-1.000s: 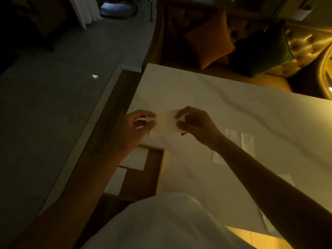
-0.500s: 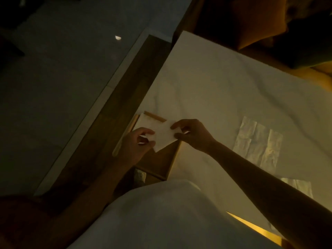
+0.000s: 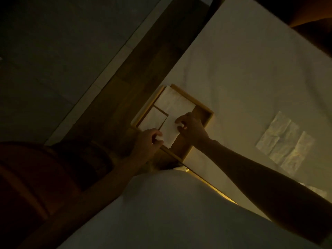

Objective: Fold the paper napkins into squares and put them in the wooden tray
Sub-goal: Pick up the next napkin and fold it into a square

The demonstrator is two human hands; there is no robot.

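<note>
A folded white napkin is held low over the wooden tray at the table's left edge. My left hand pinches its near corner and my right hand pinches its right side. Two folded napkins lie in the tray: one at its far end, one at its left side. An unfolded, creased napkin lies flat on the white table to the right.
The white marble table fills the upper right. Its left edge drops to a dark wooden floor strip. Another napkin's edge shows behind my right forearm. My white shirt covers the bottom of the view. The scene is dim.
Both hands have carried the folded napkin from above the table down and left into the tray. The camera has tilted down, so the tray and its napkins now show fully.
</note>
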